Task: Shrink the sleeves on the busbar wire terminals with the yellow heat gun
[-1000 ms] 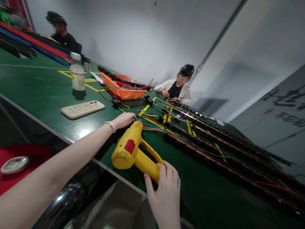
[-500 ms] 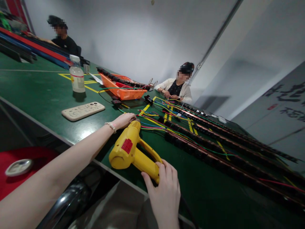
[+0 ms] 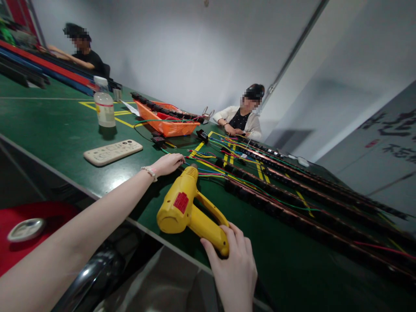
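Observation:
My right hand (image 3: 236,260) is wrapped round the handle end of a yellow heat gun (image 3: 175,201), which has a red label on its side. The gun's short metal nozzle (image 3: 194,166) points away from me, over the coloured wires. Just left of the nozzle is my left hand (image 3: 169,164), its fingers closed on the ends of the coloured wires (image 3: 209,172); the grip itself is partly hidden. These wires run right to a long black-and-copper bar (image 3: 260,197) lying on the green table (image 3: 130,180).
Several similar bars lie on the right. An orange basket (image 3: 165,126) holding another bar, a bottle (image 3: 104,106) and a phone (image 3: 112,152) are on the left. One co-worker (image 3: 242,117) sits across the table, another (image 3: 87,56) far left. A red stool (image 3: 58,216) stands below.
My right hand has moved the heat gun a little right and towards me, so the nozzle is farther from my left hand. My left hand has hardly moved.

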`<state>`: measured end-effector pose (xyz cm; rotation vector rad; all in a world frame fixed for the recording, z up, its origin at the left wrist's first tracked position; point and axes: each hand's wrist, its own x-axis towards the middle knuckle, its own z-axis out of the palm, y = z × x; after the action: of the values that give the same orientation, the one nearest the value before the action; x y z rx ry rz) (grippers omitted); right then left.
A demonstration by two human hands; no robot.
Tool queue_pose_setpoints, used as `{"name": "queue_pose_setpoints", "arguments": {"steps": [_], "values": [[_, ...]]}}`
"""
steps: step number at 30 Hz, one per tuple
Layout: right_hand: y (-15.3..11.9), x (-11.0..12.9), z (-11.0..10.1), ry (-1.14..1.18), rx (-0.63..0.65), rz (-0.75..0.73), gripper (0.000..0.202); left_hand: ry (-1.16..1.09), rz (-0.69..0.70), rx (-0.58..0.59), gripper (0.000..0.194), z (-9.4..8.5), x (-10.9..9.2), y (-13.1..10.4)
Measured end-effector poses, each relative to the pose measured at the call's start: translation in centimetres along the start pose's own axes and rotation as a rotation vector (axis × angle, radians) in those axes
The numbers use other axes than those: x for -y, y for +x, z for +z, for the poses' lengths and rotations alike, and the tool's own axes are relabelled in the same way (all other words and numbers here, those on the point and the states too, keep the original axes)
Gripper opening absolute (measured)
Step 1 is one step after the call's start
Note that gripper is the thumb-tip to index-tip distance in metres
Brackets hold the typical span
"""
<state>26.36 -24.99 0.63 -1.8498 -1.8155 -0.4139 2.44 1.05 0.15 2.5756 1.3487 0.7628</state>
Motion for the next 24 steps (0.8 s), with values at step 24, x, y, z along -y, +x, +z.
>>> {"name": "queue_pose_setpoints", "arguments": {"steps": [24], "values": [[-1.2,-3.8,-1.6,-0.203,-0.113,0.016,0.058,-0.032,-0.097,0.061,0.029,-0.1,-0.3,-0.2]]}}
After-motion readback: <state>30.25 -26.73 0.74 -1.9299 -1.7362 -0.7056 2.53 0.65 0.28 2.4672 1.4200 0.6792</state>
